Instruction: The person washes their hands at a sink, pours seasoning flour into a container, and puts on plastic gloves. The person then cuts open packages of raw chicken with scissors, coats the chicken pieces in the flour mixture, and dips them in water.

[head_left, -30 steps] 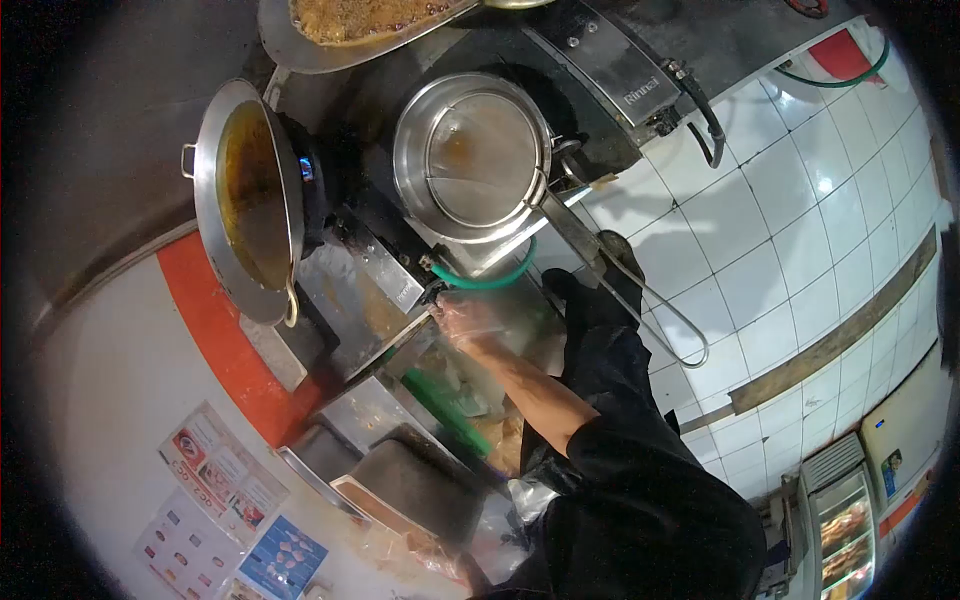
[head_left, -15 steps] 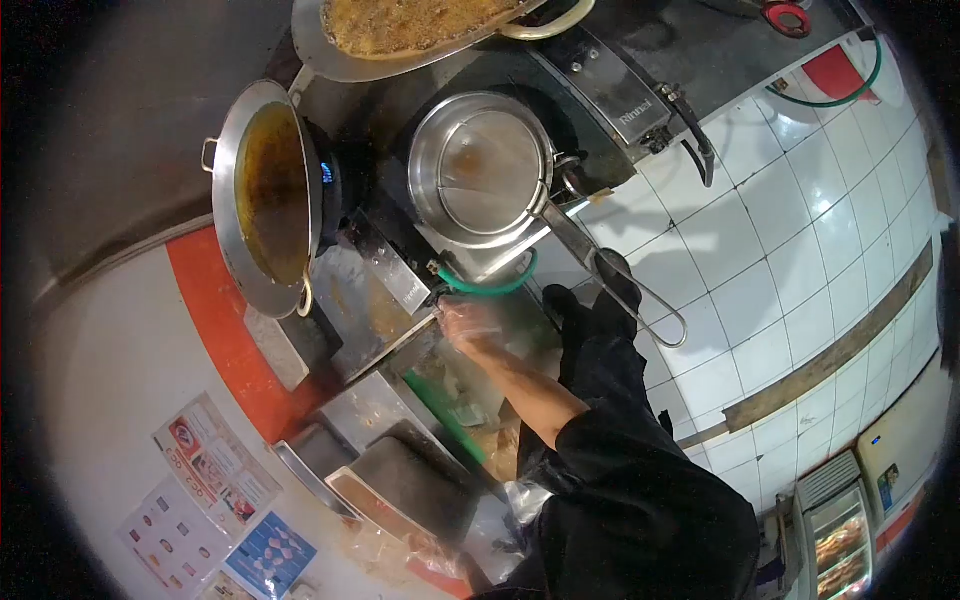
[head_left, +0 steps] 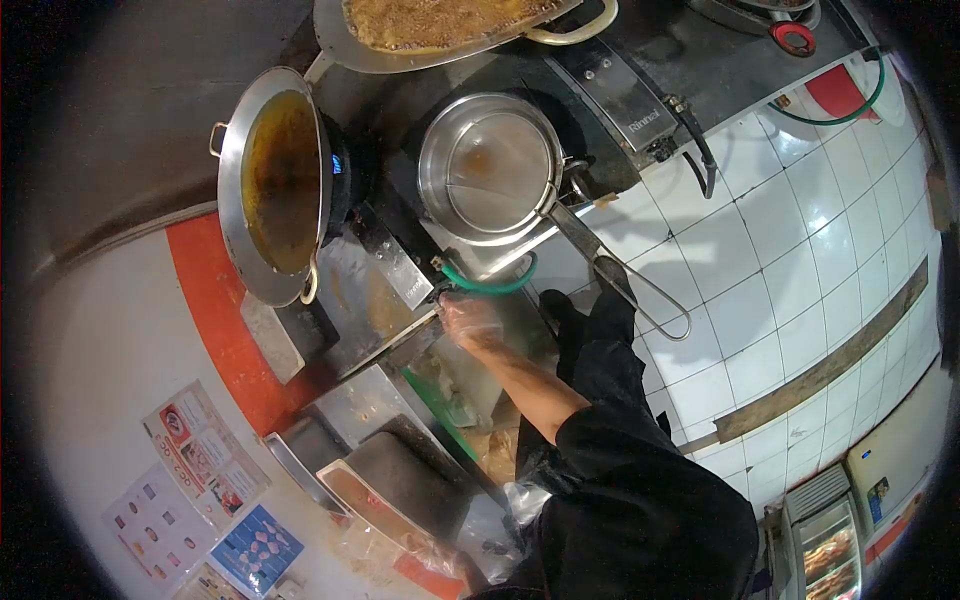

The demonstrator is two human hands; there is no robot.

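My right hand (head_left: 470,321), in a clear plastic glove, is at the front of a Rinnai gas stove (head_left: 398,268). Its fingers are closed around the stove knob (head_left: 436,296), which they mostly cover, just below a green hose (head_left: 485,284). Near the bottom edge, my left hand (head_left: 432,556), also in clear plastic, rests by the rim of a metal tray (head_left: 350,485); its fingers are too unclear to read. On the lit left burner, a wok (head_left: 232,185) of dark oil sits over a blue flame. Beside it stands a steel pot (head_left: 432,190) of cloudy liquid with a long-handled strainer (head_left: 590,240) in it.
Another wok (head_left: 335,35) of bubbling oil is at the top. Below my right arm are a green-edged bin (head_left: 440,410) and plastic bags. Posters (head_left: 257,548) hang on the left wall. White floor tiles (head_left: 780,240) and a glass display case (head_left: 828,545) lie to the right.
The view has shifted slightly, with the woks and pot a little further right. My right hand stays at the stove knob, and my left stays by the tray.
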